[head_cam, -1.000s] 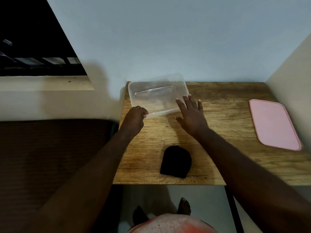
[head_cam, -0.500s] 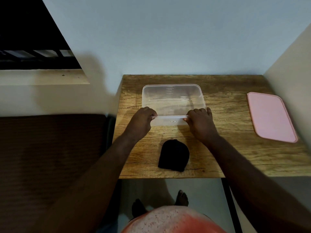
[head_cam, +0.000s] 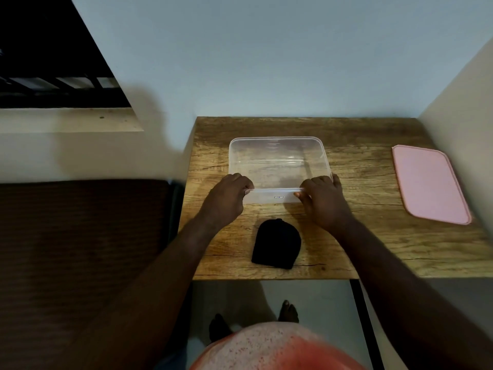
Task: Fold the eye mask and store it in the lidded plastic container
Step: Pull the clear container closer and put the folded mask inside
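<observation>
A clear plastic container (head_cam: 277, 145) stands open and empty in the middle of the wooden table (head_cam: 373, 249). My left hand (head_cam: 226, 198) grips its near left corner and my right hand (head_cam: 324, 200) grips its near right corner. The black eye mask (head_cam: 277, 244), folded into a small bundle, lies on the table just in front of the container, between my forearms. The pink lid (head_cam: 429, 182) lies flat at the table's right side, apart from the container.
Walls close the table in at the back and right. A dark brown cushioned surface (head_cam: 80, 249) sits to the left, below a window ledge (head_cam: 66, 121). My bare feet (head_cam: 253, 319) show under the table's front edge.
The container went from tilted at the back left to flat and centred. My right hand moved from open beside it to gripping its near right corner. Both hands pulled it slightly nearer.
</observation>
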`<move>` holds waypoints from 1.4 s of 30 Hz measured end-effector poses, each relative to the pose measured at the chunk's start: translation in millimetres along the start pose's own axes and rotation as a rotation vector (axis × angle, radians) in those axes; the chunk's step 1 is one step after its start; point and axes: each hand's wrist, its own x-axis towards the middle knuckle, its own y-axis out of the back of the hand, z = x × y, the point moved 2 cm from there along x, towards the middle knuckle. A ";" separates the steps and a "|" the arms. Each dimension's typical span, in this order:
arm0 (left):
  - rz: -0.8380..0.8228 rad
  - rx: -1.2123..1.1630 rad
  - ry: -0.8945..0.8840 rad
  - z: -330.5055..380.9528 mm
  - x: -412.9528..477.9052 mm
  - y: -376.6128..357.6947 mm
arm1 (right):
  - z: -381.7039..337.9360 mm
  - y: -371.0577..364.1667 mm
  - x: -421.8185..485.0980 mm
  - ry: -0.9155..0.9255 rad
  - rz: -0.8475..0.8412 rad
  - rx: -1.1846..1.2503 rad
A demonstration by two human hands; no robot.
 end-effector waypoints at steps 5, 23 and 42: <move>-0.002 -0.008 -0.006 3.5 -3.8 0.5 | 3.7 1.4 -0.2 0.023 0.018 0.028; -0.215 -0.001 0.637 40.5 -63.2 -58.7 | -33.0 -52.5 -71.7 0.050 -0.072 0.259; -0.257 -0.448 0.358 47.6 -42.1 -39.7 | -33.6 -42.2 -82.6 -0.157 0.038 0.719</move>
